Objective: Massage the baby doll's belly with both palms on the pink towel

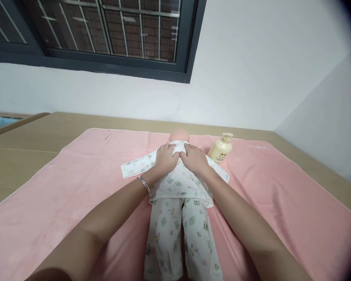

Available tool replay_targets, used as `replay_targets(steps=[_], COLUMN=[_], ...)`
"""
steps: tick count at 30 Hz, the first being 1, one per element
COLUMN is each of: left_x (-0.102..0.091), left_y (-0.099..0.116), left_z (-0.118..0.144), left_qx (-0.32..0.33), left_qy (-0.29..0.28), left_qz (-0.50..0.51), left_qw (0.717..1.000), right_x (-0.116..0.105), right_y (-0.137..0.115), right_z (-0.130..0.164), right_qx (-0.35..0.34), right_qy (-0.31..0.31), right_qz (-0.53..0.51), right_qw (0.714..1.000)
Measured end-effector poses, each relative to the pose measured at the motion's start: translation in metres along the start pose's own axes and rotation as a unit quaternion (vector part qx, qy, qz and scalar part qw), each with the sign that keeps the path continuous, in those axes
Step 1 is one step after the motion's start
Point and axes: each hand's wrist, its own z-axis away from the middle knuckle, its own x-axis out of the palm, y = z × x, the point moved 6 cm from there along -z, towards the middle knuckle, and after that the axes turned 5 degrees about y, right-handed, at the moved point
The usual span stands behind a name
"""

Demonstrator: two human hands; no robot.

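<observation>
A baby doll (179, 135) lies stretched out, its bald head away from me. It wears a white printed pajama top (178, 183) and matching printed trousers (166, 234); the sleeves spread to both sides. My left hand (166, 159) rests on the left of the doll's upper body, thumb pointing inward, a silver bangle on that wrist. Mirroring it, my right hand (194, 158) rests on the right side. The two thumbs nearly meet at the middle. Both hands look open and laid on the cloth, with the fingertips partly hidden over the shoulders.
Under the doll spreads a pink sheet (105, 203) on a wooden surface (32, 156). A pale yellow pump bottle (220, 149) stands tilted beside the doll's right-hand sleeve. Behind are a white wall (236, 78) and a dark-framed window (190, 47) with bars.
</observation>
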Motion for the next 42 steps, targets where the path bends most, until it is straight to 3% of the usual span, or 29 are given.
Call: replay_targets(steps=[6,12,25,32,42], left_x=[-0.003,-0.013,-0.003,-0.001,-0.008], left_y=[0.001,0.003,-0.003,-0.003,0.004], left_z=[0.003,0.011,0.000,0.000,0.002], left_qx=[0.009,0.014,-0.037,-0.033,0.014], left_qy=[0.030,0.080,-0.031,-0.026,0.013], left_qz=[0.023,0.054,0.035,0.018,0.006], left_qw=[0.999,0.995,0.998,0.999,1.000], right_x=[-0.004,-0.005,-0.003,-0.009,-0.003], right_y=[0.000,0.010,-0.001,-0.015,0.009], right_z=[0.002,0.000,0.005,0.011,-0.006], right_qx=[0.003,0.034,-0.013,-0.033,0.017], right_qy=[0.016,-0.023,-0.023,-0.011,-0.061], right_qz=[-0.011,-0.020,-0.002,0.049,-0.018], right_qw=[1.000,0.999,1.000,0.998,0.998])
